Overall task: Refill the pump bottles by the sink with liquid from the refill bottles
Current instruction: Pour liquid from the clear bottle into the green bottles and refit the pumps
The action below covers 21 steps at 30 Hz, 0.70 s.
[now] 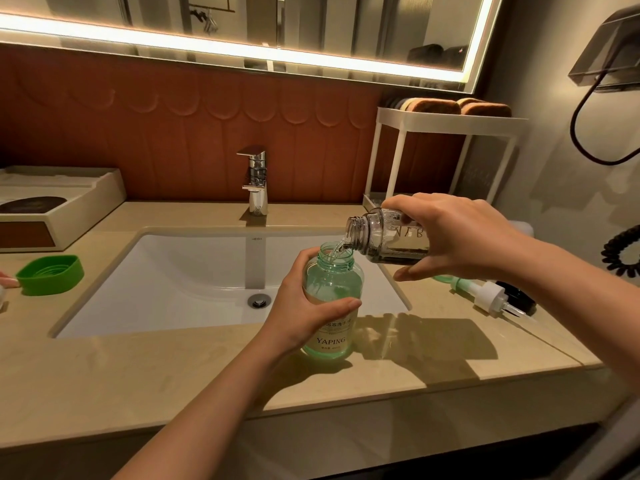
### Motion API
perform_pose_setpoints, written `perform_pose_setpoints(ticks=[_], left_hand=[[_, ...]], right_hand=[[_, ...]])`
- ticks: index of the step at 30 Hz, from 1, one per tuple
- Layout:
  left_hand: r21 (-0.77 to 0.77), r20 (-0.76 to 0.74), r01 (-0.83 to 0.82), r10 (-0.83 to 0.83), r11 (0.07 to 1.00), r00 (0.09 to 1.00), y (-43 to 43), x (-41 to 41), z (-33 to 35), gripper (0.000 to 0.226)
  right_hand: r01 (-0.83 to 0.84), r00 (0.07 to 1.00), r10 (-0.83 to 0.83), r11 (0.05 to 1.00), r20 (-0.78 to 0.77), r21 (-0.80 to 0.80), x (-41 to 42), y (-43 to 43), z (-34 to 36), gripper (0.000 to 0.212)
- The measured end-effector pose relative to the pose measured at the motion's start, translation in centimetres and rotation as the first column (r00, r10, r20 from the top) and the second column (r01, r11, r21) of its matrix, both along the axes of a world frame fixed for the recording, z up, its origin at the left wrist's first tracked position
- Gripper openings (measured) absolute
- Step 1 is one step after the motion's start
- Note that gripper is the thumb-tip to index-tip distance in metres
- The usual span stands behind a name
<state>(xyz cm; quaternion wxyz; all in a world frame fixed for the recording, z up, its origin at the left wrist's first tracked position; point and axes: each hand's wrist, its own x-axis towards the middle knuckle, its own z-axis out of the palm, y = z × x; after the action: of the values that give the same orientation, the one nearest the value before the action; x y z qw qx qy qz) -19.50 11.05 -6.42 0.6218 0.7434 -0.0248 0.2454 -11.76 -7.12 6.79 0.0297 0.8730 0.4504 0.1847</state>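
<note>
A green translucent bottle (333, 289) labelled YAPING stands upright on the counter's front edge by the sink, its neck uncapped. My left hand (304, 306) grips it around the middle. My right hand (460, 233) holds a clear refill bottle (384, 237) tipped on its side, mouth to the left just above the green bottle's neck. A thin clear stream runs from it into the green bottle. The white pump head (485, 296) with a green collar lies on the counter to the right, next to a black cap (517, 296).
The white basin (194, 282) and chrome tap (256, 181) are behind the bottles. A green soap dish (50, 275) and a cream tray (62, 202) sit at left. A white rack (446, 147) with towels stands at back right; a coiled black cord (623, 251) hangs at the right edge.
</note>
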Motion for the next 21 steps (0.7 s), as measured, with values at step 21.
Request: perform_pose_setpoints(ticks=[21], left_hand=[[0.012, 0.013, -0.009, 0.009, 1.0, 1.0, 0.0, -0.08, 0.08, 0.063]], right_hand=[[-0.006, 1.0, 0.007, 1.0, 0.017, -0.031, -0.26, 0.25, 0.46, 0.095]])
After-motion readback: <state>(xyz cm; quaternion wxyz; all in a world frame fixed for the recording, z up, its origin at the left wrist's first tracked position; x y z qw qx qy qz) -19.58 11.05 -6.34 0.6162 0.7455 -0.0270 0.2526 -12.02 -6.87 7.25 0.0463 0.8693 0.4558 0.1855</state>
